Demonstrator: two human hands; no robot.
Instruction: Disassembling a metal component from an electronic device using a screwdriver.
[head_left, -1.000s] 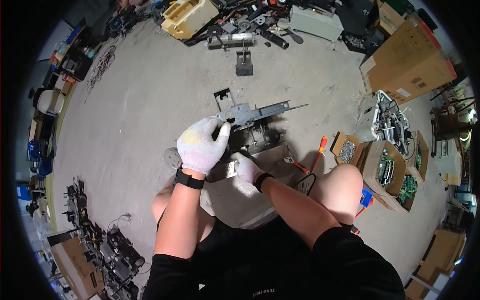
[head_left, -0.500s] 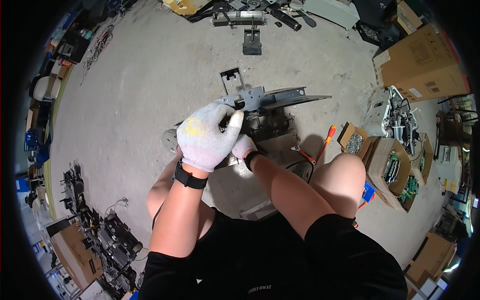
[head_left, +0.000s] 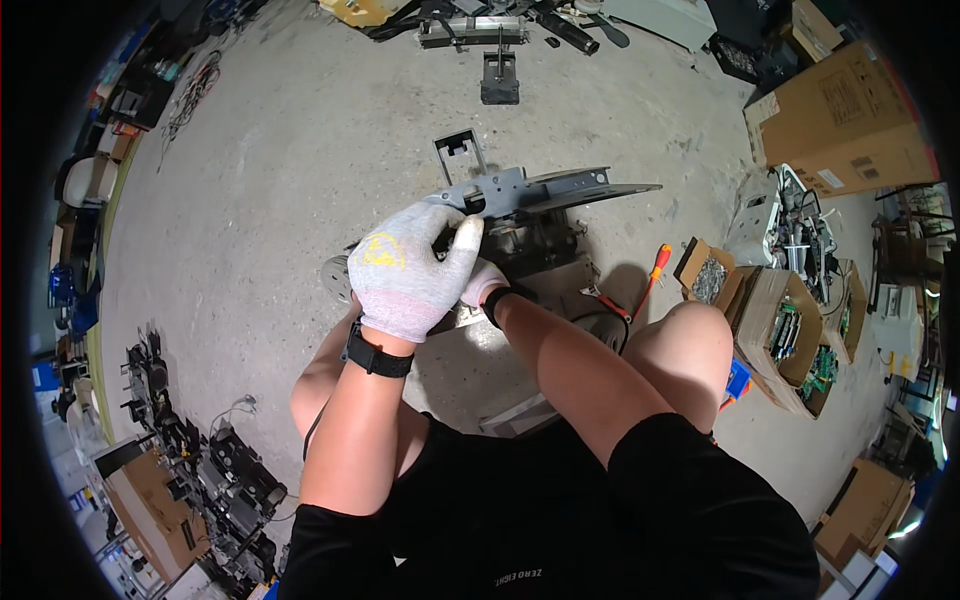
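Grey, speckled concrete floor [head_left: 260,220] gives the grip wide room to the left and beyond, as far as a flat black metal part with an upright rod [head_left: 500,82]. To its right, room narrows: a screwdriver with a red-and-orange handle [head_left: 661,262] and red-handled pliers [head_left: 612,303] lie near, then an open cardboard box of small silvery pieces [head_left: 709,278]. Nearer the person, the bent knees hem it in.

Farther right of the grip stand brown cardboard boxes holding green circuit boards [head_left: 785,335] and a large brown carton [head_left: 835,120]; dark machine parts [head_left: 240,490] lie well apart, lower left.

At the grip, the gloved left hand [head_left: 405,268] meets the near end of a long grey metal bracket [head_left: 497,190], above a dark metal mechanism [head_left: 545,240]. Its thumb and forefinger curve with a gap between; whether hidden fingers clamp the bracket, I cannot tell. The gloved right hand [head_left: 480,284] is largely covered, its hold unclear. A second ago it showed more fully, farther from the left.
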